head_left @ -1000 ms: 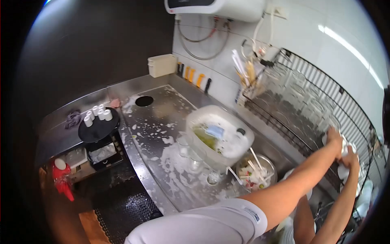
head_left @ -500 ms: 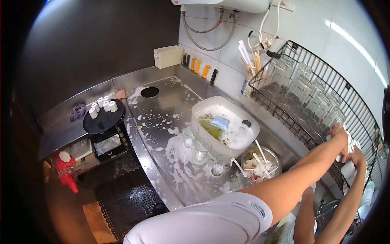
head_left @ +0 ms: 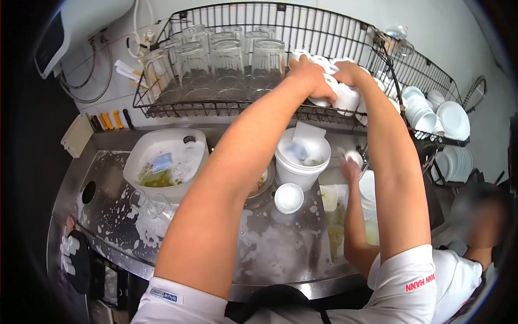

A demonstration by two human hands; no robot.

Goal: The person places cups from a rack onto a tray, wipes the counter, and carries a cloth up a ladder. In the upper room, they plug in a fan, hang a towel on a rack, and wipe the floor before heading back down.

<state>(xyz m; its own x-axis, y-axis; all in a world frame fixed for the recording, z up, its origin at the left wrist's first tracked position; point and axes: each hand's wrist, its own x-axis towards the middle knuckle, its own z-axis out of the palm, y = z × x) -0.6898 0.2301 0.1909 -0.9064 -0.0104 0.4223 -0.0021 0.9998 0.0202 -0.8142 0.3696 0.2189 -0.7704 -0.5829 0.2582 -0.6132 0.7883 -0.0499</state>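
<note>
Both arms reach up to the wire rack (head_left: 216,109). My left hand (head_left: 312,78) is curled round a white cup (head_left: 331,82) at the rack's front edge. Just beside it, my right hand (head_left: 350,74) bends over another white cup (head_left: 346,100), its fingertips partly hidden. More small white cups (head_left: 300,53) stand packed behind and around both hands. Left of the cups, several clear glasses (head_left: 222,62) rest upside down in the same rack.
Below are a soapy tub (head_left: 132,167) with a blue sponge, a white bucket (head_left: 297,175) and a white bowl (head_left: 289,198). Wet glasses (head_left: 156,205) stand on the steel counter. At right, a co-worker's hand (head_left: 352,168) holds something white by the tap. White dishes (head_left: 453,120) fill the right-hand rack.
My view has swung right, bringing the cups, bucket and co-worker into sight. Both hands remain at the white cups in the rack.
</note>
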